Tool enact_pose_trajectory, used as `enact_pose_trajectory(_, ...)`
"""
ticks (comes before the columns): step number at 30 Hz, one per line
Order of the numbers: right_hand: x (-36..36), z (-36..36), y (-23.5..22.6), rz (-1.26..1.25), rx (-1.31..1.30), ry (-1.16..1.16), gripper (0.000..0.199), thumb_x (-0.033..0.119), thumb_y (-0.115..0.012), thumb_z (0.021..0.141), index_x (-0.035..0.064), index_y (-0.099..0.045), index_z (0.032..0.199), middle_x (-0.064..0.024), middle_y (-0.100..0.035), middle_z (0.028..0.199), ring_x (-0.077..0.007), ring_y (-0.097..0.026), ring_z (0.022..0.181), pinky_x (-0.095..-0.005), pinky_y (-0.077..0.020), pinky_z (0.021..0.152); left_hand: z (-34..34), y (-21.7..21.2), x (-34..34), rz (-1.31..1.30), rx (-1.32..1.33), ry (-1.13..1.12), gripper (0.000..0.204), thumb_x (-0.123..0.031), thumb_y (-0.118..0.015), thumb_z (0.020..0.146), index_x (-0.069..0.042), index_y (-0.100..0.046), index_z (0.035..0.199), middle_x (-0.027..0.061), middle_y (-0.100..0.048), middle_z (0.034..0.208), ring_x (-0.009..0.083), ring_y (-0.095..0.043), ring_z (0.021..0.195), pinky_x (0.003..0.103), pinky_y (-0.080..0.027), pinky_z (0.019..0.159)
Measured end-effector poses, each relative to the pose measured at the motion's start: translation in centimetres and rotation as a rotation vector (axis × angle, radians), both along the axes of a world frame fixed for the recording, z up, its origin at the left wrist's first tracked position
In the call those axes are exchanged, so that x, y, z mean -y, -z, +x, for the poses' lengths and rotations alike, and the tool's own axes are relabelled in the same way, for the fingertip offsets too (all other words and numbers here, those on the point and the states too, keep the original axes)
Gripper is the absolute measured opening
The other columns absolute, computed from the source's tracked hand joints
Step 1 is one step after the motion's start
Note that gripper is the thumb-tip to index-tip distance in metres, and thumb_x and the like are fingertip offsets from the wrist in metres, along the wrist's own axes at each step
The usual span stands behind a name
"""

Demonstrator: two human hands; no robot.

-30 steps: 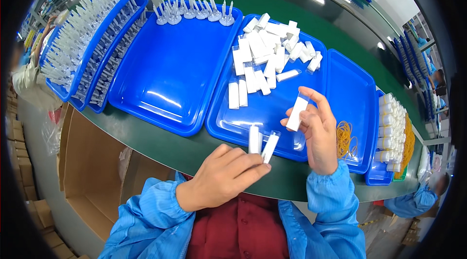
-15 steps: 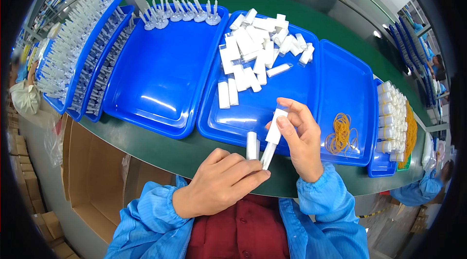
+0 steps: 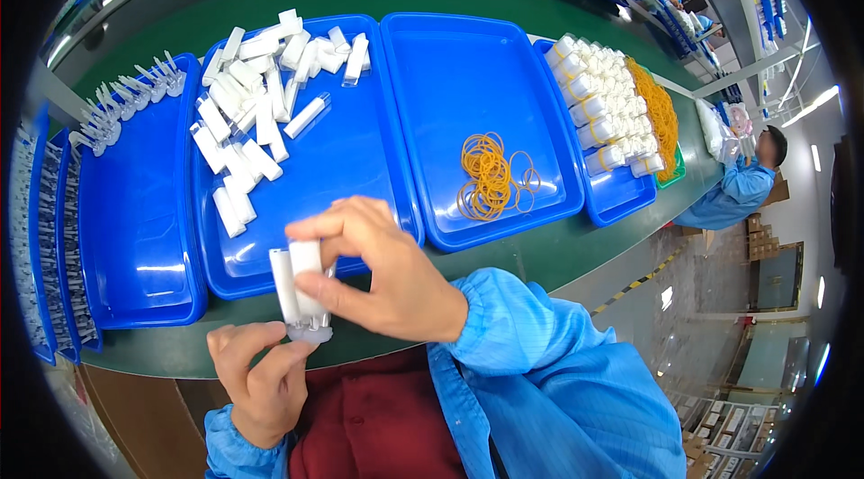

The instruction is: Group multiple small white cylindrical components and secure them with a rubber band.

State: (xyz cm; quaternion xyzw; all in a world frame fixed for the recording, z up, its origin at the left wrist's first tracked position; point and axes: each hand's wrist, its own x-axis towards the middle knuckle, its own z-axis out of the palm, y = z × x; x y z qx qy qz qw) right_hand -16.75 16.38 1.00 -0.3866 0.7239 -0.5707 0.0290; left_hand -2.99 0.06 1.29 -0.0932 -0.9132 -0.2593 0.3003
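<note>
My left hand (image 3: pixel 261 375) pinches the rounded translucent base (image 3: pixel 310 333) of a small clear plastic piece, just past the table's front edge. White block-like pieces (image 3: pixel 285 288) stand upright on that base. My right hand (image 3: pixel 382 267) closes thumb and fingers round one white upright piece (image 3: pixel 307 267) beside them. How the pieces join the base is partly hidden by my fingers. Beyond my hands, a blue tray (image 3: pixel 360 164) holds a heap of loose white pieces with clear film ends (image 3: pixel 261 101).
Left of it, another blue tray (image 3: pixel 135 227) carries clear pronged pieces (image 3: pixel 135 92). A third blue tray (image 3: pixel 459 74) contains loose rubber bands (image 3: pixel 488 177). Farther right are banded white bundles (image 3: pixel 594 101) and an orange rubber-band pile (image 3: pixel 657 119). A co-worker (image 3: pixel 738 186) is at the far right.
The view has swung right, so the trays appear farther left. The white piece in my right hand has come down beside the others above my left hand, which now pinches the base.
</note>
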Motion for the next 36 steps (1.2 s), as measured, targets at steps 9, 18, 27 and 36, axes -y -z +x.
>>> enact_pose_trajectory(9,0.2,2.7,0.7,-0.217,0.456,0.047,0.044,0.004,-0.07,0.092,-0.0032,-0.052,0.132,-0.0137,-0.059,0.124,-0.0189,-0.058,0.112,-0.0336,-0.0482,0.097,-0.9,0.8,0.5,0.03,-0.107,-0.037,0.048,-0.008,-0.089,0.068,-0.014,-0.061,0.107,0.0042,-0.062,0.098,0.0229,-0.06,0.084,0.039,-0.044,0.073)
enact_pose_trajectory(18,-0.1,1.0,0.3,0.097,-0.208,-0.217,0.052,0.019,-0.078,0.085,0.0017,-0.06,0.13,-0.0198,-0.057,0.135,-0.0343,-0.052,0.123,-0.0437,-0.0406,0.105,-1.4,-0.1,0.9,1.633,0.908,0.332,0.048,-0.021,-0.072,0.095,0.0,-0.047,0.129,0.0067,-0.058,0.11,0.0118,-0.062,0.095,0.029,-0.054,0.083)
enact_pose_trajectory(27,-1.1,2.9,-0.9,0.331,-0.4,-0.274,0.087,0.023,-0.081,0.063,-0.0033,-0.05,0.14,-0.0188,-0.057,0.138,-0.0309,-0.053,0.13,-0.046,-0.0427,0.107,-1.1,0.9,-1.4,1.742,1.03,0.385,0.05,-0.017,-0.071,0.095,0.001,-0.048,0.135,0.0095,-0.06,0.123,0.0157,-0.061,0.11,0.029,-0.052,0.092)
enact_pose_trajectory(36,-7.9,-2.2,-0.9,0.262,-0.153,0.185,0.044,0.019,-0.075,0.089,0.004,-0.063,0.129,-0.0136,-0.066,0.124,-0.0295,-0.062,0.114,-0.0404,-0.0461,0.1,-1.3,-0.6,-1.9,1.347,0.852,0.025,0.027,-0.001,-0.078,0.083,0.001,-0.062,0.106,0.001,-0.063,0.077,0.0056,-0.059,0.067,0.022,-0.048,0.06)
